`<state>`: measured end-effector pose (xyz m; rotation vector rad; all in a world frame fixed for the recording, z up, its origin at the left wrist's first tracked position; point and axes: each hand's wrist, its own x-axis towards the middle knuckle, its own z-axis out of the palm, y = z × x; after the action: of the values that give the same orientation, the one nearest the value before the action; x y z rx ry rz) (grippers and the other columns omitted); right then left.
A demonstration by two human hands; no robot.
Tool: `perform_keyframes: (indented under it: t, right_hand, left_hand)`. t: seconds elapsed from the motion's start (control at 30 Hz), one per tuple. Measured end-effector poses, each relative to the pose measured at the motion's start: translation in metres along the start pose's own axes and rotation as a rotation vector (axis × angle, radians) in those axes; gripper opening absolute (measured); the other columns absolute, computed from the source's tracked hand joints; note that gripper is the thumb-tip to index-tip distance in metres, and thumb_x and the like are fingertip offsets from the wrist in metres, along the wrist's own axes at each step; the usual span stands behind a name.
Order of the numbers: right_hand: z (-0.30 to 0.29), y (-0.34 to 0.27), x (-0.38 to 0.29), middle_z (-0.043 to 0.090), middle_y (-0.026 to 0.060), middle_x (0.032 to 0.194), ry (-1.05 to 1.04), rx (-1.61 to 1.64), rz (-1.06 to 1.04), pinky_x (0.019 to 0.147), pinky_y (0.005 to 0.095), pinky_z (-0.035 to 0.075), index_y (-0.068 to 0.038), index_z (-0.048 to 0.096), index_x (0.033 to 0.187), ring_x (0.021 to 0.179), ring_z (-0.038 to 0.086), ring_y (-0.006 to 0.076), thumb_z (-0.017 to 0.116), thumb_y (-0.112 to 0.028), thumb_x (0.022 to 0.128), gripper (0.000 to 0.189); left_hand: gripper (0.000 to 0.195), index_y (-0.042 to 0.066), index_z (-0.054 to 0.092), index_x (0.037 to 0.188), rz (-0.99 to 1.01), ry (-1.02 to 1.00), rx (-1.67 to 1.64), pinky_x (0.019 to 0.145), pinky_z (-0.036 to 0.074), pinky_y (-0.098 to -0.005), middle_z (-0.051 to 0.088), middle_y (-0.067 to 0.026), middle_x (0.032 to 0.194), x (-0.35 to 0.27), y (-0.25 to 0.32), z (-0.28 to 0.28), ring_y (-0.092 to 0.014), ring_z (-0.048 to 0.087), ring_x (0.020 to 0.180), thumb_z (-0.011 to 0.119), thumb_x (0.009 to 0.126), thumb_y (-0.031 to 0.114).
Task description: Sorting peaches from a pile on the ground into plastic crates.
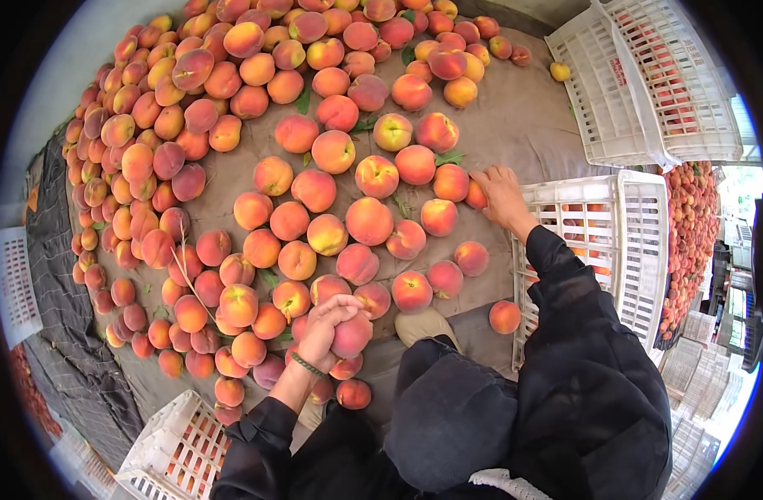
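My left hand (326, 328), with a green bracelet at the wrist, is closed around a red peach (351, 336) low in the view, above other peaches on the brown cloth (500, 134). Right of centre, my right hand (501, 195) reaches down with its fingertips on a partly covered peach (476, 194). That peach lies beside another orange-red peach (450, 182); whether my fingers grip it is hidden. Loose peaches with a few green leaves (449, 157) lie between my hands, and a large heap of peaches (169, 122) spreads at the upper left.
A white plastic crate (620, 237) holding peaches stands beside my right forearm. Stacked white crates (619, 81) stand at the upper right, and another crate (197, 400) with peaches is at the lower left. One peach (505, 317) lies near my knee.
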<state>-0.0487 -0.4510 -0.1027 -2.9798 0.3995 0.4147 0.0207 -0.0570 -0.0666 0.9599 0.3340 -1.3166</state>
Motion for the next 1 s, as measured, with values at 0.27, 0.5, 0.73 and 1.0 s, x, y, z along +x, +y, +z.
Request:
perform_keyframes:
  t: [0.27, 0.5, 0.73, 1.0]
  right_hand:
    - [-0.019, -0.024, -0.037, 0.060, 0.0110, 0.101, -0.165, 1.230, 0.341, 0.077, 0.0380, 0.048, -0.005, 0.053, 0.116, 0.084, 0.058, 0.0232, 0.060, -0.047, 0.082, 0.054]
    - [0.002, -0.026, -0.035, 0.060, 0.0107, 0.107, -0.513, 1.334, 0.387, 0.069, 0.0325, 0.050, -0.003, 0.051, 0.121, 0.088, 0.059, 0.0196, 0.049, -0.052, 0.090, 0.057]
    - [0.014, 0.039, -0.020, 0.060, 0.0127, 0.093, 0.150, 0.663, 0.176, 0.074, 0.0351, 0.050, -0.010, 0.057, 0.114, 0.083, 0.061, 0.0250, 0.062, -0.030, 0.083, 0.037]
    - [-0.017, 0.011, 0.000, 0.062, 0.0159, 0.101, 0.141, 0.451, 0.167, 0.073, 0.0368, 0.050, -0.005, 0.054, 0.117, 0.085, 0.063, 0.0298, 0.061, -0.014, 0.074, 0.045]
  left_hand:
    - [0.022, 0.002, 0.054, 0.104, -0.055, -0.195, 0.137, 0.075, 0.053, -0.0334, 0.063, -0.0133, 0.091, 0.013, 0.001, 0.011, -0.022, 0.064, 0.085, 0.052, 0.093, 0.020]
    - [0.021, 0.002, 0.055, 0.105, -0.018, -0.176, 0.164, 0.075, 0.053, -0.0326, 0.063, -0.0140, 0.091, 0.010, -0.003, 0.007, -0.022, 0.064, 0.084, 0.051, 0.093, 0.019]
    - [0.019, 0.002, 0.056, 0.102, -0.052, -0.064, 0.087, 0.075, 0.052, -0.0315, 0.063, -0.0132, 0.090, 0.013, -0.009, 0.001, -0.021, 0.064, 0.084, 0.051, 0.092, 0.017]
    - [0.022, 0.004, 0.054, 0.109, -0.020, -0.172, 0.131, 0.078, 0.053, -0.0332, 0.063, -0.0111, 0.092, 0.011, -0.005, 0.002, -0.019, 0.062, 0.087, 0.056, 0.089, 0.013]
